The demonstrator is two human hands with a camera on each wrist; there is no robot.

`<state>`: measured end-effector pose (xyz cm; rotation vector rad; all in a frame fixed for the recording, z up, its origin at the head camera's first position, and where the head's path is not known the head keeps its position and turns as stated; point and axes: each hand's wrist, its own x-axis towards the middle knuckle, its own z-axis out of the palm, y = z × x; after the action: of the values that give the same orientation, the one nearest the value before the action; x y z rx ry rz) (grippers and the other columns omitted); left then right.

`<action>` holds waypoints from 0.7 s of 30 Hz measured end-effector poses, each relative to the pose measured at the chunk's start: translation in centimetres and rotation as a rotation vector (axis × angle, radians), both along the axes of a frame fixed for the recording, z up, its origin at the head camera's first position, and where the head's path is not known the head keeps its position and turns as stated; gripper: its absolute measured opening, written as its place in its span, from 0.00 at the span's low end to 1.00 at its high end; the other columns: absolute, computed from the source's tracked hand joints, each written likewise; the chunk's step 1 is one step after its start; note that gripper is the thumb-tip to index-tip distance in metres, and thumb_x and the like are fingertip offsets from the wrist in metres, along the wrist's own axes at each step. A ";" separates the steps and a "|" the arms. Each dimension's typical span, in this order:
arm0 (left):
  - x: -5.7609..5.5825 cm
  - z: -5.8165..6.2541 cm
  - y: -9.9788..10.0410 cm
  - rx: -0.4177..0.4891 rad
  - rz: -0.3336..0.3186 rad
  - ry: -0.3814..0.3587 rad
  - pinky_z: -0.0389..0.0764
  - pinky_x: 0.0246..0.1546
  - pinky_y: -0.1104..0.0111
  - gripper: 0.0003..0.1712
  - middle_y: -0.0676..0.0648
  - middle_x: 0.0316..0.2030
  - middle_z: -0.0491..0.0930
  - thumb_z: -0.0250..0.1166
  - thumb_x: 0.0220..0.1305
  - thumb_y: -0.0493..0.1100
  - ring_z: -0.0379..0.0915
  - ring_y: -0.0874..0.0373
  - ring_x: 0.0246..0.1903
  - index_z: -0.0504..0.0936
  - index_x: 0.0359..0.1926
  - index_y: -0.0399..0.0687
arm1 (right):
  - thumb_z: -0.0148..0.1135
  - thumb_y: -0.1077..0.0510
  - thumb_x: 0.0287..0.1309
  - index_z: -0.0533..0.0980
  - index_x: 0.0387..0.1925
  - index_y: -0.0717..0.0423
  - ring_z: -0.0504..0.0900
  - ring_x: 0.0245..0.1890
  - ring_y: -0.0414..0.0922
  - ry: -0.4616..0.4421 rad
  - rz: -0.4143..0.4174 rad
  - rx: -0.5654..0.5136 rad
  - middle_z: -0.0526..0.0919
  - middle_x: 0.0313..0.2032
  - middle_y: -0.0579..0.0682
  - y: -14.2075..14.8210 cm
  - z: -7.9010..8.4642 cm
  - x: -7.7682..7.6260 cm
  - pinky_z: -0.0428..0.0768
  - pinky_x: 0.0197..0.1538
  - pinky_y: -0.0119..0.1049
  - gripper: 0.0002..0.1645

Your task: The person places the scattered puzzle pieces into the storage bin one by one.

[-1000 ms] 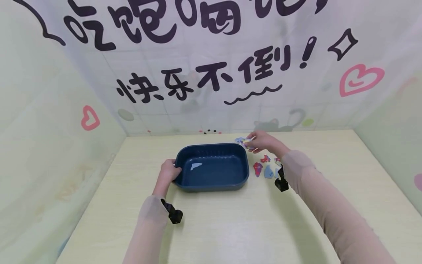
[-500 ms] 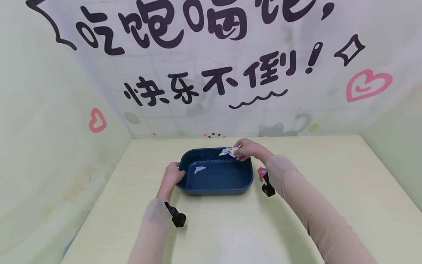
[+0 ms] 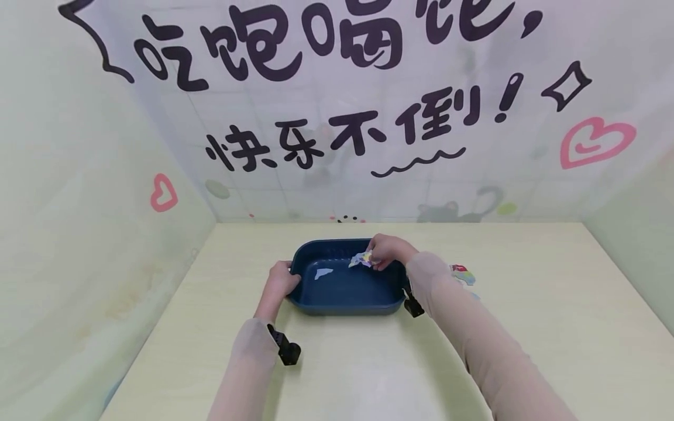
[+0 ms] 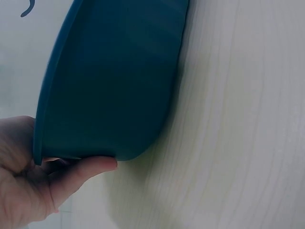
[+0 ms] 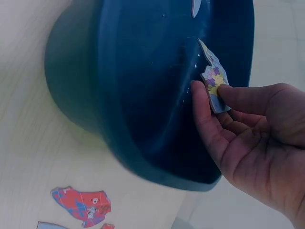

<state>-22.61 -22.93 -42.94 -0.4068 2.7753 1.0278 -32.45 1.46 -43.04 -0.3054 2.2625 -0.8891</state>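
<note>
Moves printed card (image 3: 361, 259) lower into one bin (image 3: 350, 310), pinched in right hand (image 3: 388, 251); grips left end (image 3: 302, 259) with curled left hand (image 3: 282, 279); notes one pale piece (image 3: 323, 273) inside, "快乐不倒!" (image 3: 360, 145) on far wall (image 3: 295, 202).

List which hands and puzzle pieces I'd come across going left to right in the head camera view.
Left hand, pale puzzle piece lying in the dark blue tub, multicoloured puzzle piece held by the right hand, right hand itself, loose puzzle pieces.
</note>
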 end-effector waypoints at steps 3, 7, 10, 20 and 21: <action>0.0 -0.1 0.1 -0.001 0.003 0.008 0.82 0.22 0.64 0.24 0.27 0.52 0.72 0.53 0.56 0.32 0.78 0.40 0.42 0.70 0.56 0.29 | 0.48 0.68 0.58 0.67 0.57 0.66 0.81 0.29 0.43 0.015 0.016 0.017 0.74 0.52 0.58 -0.7 0.8 1.0 0.83 0.34 0.35 0.23; 0.0 -0.3 0.4 -0.003 -0.001 0.011 0.83 0.25 0.63 0.24 0.28 0.52 0.72 0.54 0.56 0.33 0.77 0.41 0.44 0.70 0.56 0.30 | 0.52 0.66 0.57 0.70 0.54 0.65 0.81 0.26 0.43 -0.019 0.058 0.001 0.77 0.45 0.57 -0.8 -3.1 -1.8 0.83 0.30 0.34 0.21; 0.0 -0.4 0.6 0.003 -0.005 0.014 0.83 0.30 0.62 0.24 0.28 0.52 0.72 0.54 0.56 0.33 0.76 0.41 0.45 0.70 0.56 0.29 | 0.56 0.63 0.57 0.72 0.53 0.59 0.82 0.29 0.45 -0.070 0.057 0.022 0.78 0.43 0.54 -0.9 -6.0 -4.0 0.83 0.35 0.37 0.20; -0.1 -0.6 0.9 0.008 -0.028 0.032 0.83 0.26 0.62 0.24 0.28 0.51 0.73 0.53 0.56 0.32 0.77 0.40 0.44 0.70 0.56 0.29 | 0.54 0.65 0.57 0.74 0.40 0.61 0.80 0.25 0.45 -0.072 0.023 0.021 0.79 0.27 0.54 -1.9 -9.7 -5.5 0.83 0.31 0.38 0.09; -0.1 -0.6 0.9 0.011 -0.027 0.029 0.83 0.26 0.62 0.24 0.28 0.51 0.73 0.53 0.56 0.32 0.77 0.40 0.44 0.70 0.56 0.29 | 0.53 0.65 0.57 0.74 0.33 0.60 0.78 0.23 0.44 -0.073 0.030 0.031 0.77 0.23 0.52 -2.0 -8.8 -4.8 0.83 0.31 0.38 0.03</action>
<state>-22.70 -22.04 -43.51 -0.3544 2.7916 1.0509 -37.29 -0.52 -51.79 -0.2875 2.1968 -0.8364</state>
